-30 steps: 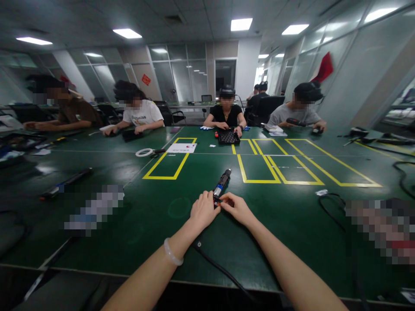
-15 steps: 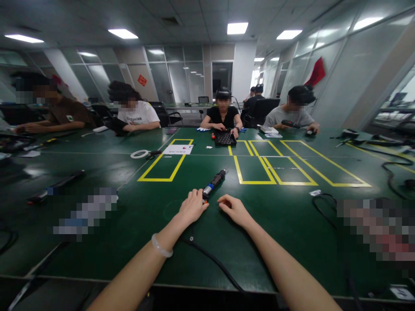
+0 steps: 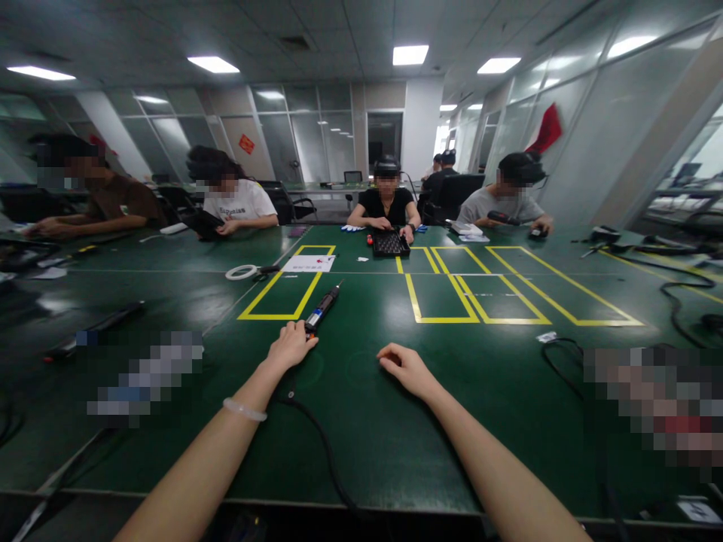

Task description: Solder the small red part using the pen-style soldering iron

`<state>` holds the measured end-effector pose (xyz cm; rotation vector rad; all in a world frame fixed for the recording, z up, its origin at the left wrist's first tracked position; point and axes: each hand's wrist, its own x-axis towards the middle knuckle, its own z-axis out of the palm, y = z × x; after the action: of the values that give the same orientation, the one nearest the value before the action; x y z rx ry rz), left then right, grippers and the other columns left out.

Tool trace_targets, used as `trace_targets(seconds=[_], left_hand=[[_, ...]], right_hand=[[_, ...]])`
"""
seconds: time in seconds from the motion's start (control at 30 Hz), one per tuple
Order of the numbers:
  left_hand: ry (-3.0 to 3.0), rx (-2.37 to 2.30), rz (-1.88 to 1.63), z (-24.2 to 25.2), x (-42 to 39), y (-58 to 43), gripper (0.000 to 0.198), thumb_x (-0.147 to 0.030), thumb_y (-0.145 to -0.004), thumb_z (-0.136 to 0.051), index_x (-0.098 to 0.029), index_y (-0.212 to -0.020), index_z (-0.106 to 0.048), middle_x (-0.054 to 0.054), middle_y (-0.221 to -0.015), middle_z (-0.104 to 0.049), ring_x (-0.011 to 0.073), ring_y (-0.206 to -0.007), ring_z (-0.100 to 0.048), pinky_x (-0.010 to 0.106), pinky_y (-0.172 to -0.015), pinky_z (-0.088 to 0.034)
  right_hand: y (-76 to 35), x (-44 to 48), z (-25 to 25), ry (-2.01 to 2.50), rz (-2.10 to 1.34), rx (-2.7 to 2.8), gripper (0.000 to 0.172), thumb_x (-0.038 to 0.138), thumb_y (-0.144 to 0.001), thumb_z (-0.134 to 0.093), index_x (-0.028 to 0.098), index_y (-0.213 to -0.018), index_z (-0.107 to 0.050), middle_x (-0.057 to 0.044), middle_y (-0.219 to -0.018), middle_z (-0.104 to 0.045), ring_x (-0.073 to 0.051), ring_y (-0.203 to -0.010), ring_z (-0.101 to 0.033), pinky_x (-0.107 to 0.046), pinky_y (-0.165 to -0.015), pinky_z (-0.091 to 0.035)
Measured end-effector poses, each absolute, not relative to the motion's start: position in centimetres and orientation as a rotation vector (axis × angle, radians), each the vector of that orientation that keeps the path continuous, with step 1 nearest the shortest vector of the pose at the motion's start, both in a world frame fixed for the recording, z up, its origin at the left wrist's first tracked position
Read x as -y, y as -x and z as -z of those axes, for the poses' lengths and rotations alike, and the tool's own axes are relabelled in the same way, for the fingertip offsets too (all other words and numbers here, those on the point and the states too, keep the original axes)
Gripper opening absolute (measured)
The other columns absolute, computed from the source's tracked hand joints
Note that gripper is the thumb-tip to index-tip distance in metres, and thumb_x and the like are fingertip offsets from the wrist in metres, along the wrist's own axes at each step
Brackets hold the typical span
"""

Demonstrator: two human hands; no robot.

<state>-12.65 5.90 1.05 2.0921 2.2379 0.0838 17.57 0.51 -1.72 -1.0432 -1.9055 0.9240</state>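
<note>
My left hand [image 3: 292, 345] is closed around the rear end of an electric screwdriver [image 3: 323, 310], which lies low over the green table with its thin bit pointing away and to the right. A black cord [image 3: 321, 433] runs from under that hand to the table's front edge. To the right, my right hand [image 3: 407, 369] rests on the tabletop, its fingers loosely bent and apart from the thumb, with nothing in it.
Yellow tape outlines [image 3: 446, 320] mark the green table [image 3: 350, 421]. A white paper [image 3: 309, 263] and a white cable coil [image 3: 242, 272] lie ahead on the left. Across the table, a person handles a black tray [image 3: 391, 242]. Black cables [image 3: 565, 342] lie at right.
My left hand has moved left with the electric screwdriver, and the cord has shifted with it. My right hand has stayed nearly in place.
</note>
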Motion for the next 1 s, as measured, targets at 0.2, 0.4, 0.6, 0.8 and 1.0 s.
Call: trace_targets(seconds=[0.2, 0.4, 0.6, 0.8, 1.0], left_hand=[[-2.047, -2.337, -0.047, -0.8, -7.4, 16.5, 0.056, -0.052, -0.082, -0.040, -0.014, -0.123, -0.044, 0.018, -0.122, -0.048, 0.0330, -0.112, -0.048, 0.043, -0.084, -0.044], [-2.247, -2.520, -0.204, -0.8, -6.1, 17.0, 0.050, -0.046, -0.084, -0.044, -0.013, -0.121, -0.048, 0.017, -0.127, -0.045, 0.0321, -0.111, -0.047, 0.041, -0.086, -0.044], [-2.356, -2.513, -0.371, -1.2, -4.0, 15.8, 0.036, -0.037, -0.088, -0.042, -0.016, -0.118, -0.046, 0.013, -0.115, -0.050, 0.0252, -0.101, -0.053, 0.034, -0.078, -0.047], [-2.215, -2.563, -0.291, -2.0, -3.5, 14.8, 0.035, -0.037, -0.093, -0.029, -0.016, -0.113, -0.049, 0.013, -0.111, -0.053, 0.0254, -0.096, -0.056, 0.034, -0.070, -0.048], [-2.157, -2.630, -0.371, -2.5, -3.6, 14.4, 0.034, -0.034, -0.092, -0.031, -0.015, -0.110, -0.052, 0.014, -0.115, -0.056, 0.0270, -0.101, -0.056, 0.037, -0.080, -0.045]], right_hand=[[-17.6, -0.5, 1.7, 1.042, -0.930, 1.911, 0.014, 0.025, -0.085, -0.053, 0.017, -0.091, -0.063, -0.002, -0.080, -0.063, -0.014, -0.071, -0.057, -0.024, -0.066, -0.042], [-17.5, -0.5, 1.7, 1.036, -0.911, 1.928, 0.013, 0.024, -0.085, -0.053, 0.016, -0.089, -0.063, -0.001, -0.076, -0.061, -0.013, -0.068, -0.055, -0.023, -0.064, -0.041], [-17.4, -0.3, 1.4, 1.039, -0.908, 1.940, 0.014, 0.024, -0.085, -0.053, 0.017, -0.089, -0.064, -0.001, -0.076, -0.061, -0.013, -0.068, -0.054, -0.023, -0.064, -0.041], [-17.4, -0.3, 1.5, 1.037, -0.917, 1.936, 0.014, 0.025, -0.085, -0.053, 0.017, -0.089, -0.064, -0.001, -0.076, -0.061, -0.013, -0.068, -0.054, -0.024, -0.063, -0.041], [-17.4, -0.4, 1.7, 1.036, -0.905, 1.940, 0.014, 0.026, -0.085, -0.053, 0.017, -0.089, -0.064, -0.001, -0.076, -0.061, -0.013, -0.068, -0.054, -0.024, -0.063, -0.041]])
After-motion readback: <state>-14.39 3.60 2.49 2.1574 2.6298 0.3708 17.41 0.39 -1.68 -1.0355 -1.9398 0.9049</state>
